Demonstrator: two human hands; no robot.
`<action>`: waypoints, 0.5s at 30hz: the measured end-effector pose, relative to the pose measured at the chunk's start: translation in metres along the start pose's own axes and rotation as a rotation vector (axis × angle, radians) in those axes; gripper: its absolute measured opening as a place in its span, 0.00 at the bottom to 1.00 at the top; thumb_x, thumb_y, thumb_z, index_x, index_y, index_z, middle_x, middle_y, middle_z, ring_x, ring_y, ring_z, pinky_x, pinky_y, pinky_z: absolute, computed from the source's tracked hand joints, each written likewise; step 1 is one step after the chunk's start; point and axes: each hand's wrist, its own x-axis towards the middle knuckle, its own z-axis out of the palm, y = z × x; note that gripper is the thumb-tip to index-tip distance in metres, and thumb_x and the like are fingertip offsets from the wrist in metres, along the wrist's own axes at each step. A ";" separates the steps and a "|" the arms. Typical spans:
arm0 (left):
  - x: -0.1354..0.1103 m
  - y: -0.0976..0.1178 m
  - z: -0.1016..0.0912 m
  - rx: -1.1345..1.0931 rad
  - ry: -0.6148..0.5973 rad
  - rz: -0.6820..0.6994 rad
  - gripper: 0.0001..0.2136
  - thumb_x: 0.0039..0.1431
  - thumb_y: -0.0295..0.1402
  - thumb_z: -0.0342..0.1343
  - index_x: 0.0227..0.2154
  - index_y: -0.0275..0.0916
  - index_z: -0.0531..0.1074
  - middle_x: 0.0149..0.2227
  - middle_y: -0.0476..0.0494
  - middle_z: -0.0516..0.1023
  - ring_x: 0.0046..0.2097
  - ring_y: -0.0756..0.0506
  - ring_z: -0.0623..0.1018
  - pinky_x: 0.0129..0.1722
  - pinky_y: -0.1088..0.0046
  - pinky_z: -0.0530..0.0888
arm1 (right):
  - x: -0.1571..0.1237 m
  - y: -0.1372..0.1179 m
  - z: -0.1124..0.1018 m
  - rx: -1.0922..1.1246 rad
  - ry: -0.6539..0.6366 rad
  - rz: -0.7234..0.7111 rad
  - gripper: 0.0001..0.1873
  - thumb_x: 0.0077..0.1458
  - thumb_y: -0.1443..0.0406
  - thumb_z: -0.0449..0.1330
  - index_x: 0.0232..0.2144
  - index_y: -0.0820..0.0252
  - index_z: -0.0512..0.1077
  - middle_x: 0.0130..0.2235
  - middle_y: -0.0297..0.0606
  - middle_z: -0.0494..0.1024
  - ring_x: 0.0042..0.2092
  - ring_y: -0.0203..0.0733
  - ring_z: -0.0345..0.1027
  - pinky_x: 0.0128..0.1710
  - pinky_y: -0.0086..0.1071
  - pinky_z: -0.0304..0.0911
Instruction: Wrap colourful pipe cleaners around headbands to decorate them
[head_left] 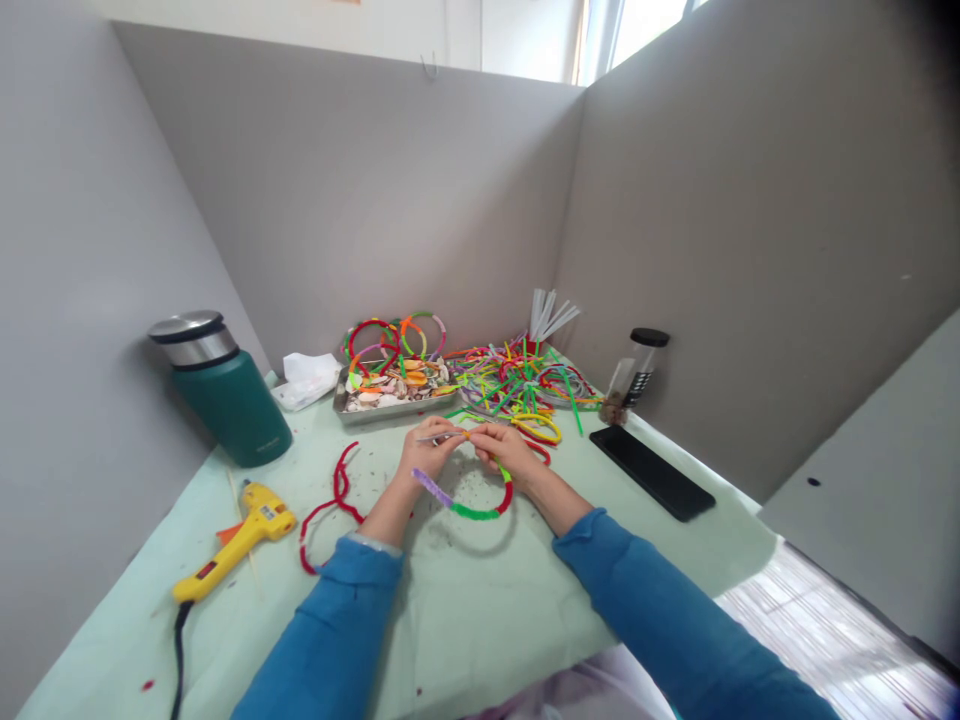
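Above the table, an open ring point(476, 514) wrapped in purple, green, red and yellow-green pipe cleaner hangs from my fingers, its purple end lying over my left wrist. My right hand point(501, 446) is closed, pinching the ring near its yellow-green stretch. Facing it, my left hand point(429, 447) is closed too, its fingertips meeting the right ones at a small orange piece point(468, 435). A thin grey strip shows along the left fingers; I cannot make out its kind. Left of my left forearm lies a loose red pipe cleaner point(341, 485).
A yellow glue gun point(234, 548) and green bottle point(232, 400) stand at the left. Behind my hands are a metal tray point(397, 409) of shells with finished rings, and piled pipe cleaners point(517, 380). A black phone point(651, 472) and clear jar point(636, 375) are right. Grey partitions enclose the table.
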 end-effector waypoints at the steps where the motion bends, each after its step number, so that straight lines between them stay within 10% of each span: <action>1: 0.000 0.000 0.000 0.008 0.005 0.007 0.08 0.45 0.38 0.60 0.25 0.39 0.78 0.31 0.44 0.74 0.27 0.51 0.72 0.24 0.77 0.67 | 0.000 0.001 0.000 -0.003 0.009 -0.003 0.13 0.44 0.58 0.61 0.26 0.62 0.68 0.16 0.25 0.63 0.14 0.25 0.49 0.13 0.22 0.41; 15: 0.005 0.007 -0.012 -0.078 -0.092 -0.317 0.19 0.36 0.39 0.64 0.33 0.36 0.73 0.19 0.50 0.72 0.19 0.52 0.68 0.20 0.76 0.66 | -0.001 -0.002 0.002 0.018 0.059 -0.023 0.14 0.44 0.57 0.61 0.29 0.62 0.68 0.17 0.26 0.64 0.15 0.26 0.49 0.13 0.23 0.41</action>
